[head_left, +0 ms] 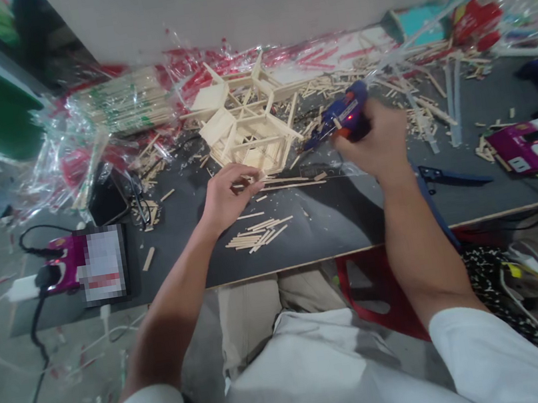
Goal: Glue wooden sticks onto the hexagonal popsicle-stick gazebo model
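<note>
A pale wooden stick model [250,123] with open, many-sided frames and a few solid panels stands at the back middle of the table. At its lower front edge is my left hand [232,195], thumb and fingers pinched together; what lies between the tips is too small to make out. My right hand [381,141] is wrapped round a blue hot glue gun [349,112], its nozzle pointing left toward the model's right side. A red light glows on the gun's body. Short thin sticks [258,235] lie loosely in front of the model, and longer ones [293,181] lie just right of my left fingers.
Pliers with dark blue handles [452,175] lie right of my right forearm. Purple power strips [526,148] with cords sit at both sides, a phone [101,263] beside the left one. Plastic wrap, bundled sticks [125,102] and wood scraps crowd the back. Clear glue sticks [454,93] lie right.
</note>
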`<action>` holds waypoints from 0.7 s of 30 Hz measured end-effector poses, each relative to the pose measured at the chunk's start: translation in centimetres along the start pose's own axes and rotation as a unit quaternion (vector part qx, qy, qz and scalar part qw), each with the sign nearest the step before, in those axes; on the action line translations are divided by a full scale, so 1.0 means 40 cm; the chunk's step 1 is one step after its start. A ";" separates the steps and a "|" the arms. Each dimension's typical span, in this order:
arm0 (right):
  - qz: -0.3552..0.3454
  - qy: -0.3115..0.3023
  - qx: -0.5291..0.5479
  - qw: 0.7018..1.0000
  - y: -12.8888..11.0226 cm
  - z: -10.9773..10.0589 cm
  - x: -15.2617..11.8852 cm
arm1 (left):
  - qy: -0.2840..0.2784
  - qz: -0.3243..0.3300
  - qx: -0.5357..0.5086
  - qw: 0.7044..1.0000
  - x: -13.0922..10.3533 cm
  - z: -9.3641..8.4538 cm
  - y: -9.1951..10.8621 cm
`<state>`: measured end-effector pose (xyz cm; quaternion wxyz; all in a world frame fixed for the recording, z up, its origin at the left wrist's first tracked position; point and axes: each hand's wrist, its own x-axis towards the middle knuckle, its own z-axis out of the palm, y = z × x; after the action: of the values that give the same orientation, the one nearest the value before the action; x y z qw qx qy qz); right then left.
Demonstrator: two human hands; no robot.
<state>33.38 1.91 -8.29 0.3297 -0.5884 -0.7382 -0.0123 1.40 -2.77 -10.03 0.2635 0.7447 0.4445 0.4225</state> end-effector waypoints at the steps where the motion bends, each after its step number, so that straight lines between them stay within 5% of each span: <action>1: 0.003 -0.002 -0.005 1.000 -0.001 0.002 0.000 | 0.000 0.000 -0.004 1.000 0.000 0.000 -0.002; 13: 0.028 -0.048 0.025 0.998 -0.051 0.018 -0.002 | -0.048 0.000 -0.033 0.998 0.019 -0.004 -0.023; 21: 0.021 -0.083 0.039 0.996 -0.068 0.029 -0.011 | -0.032 -0.010 -0.005 0.999 0.016 0.006 -0.025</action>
<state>30.50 1.17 -8.44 0.2903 -0.5895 -0.7504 0.0718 1.31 -1.77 -10.66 0.2860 0.7517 0.4413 0.3980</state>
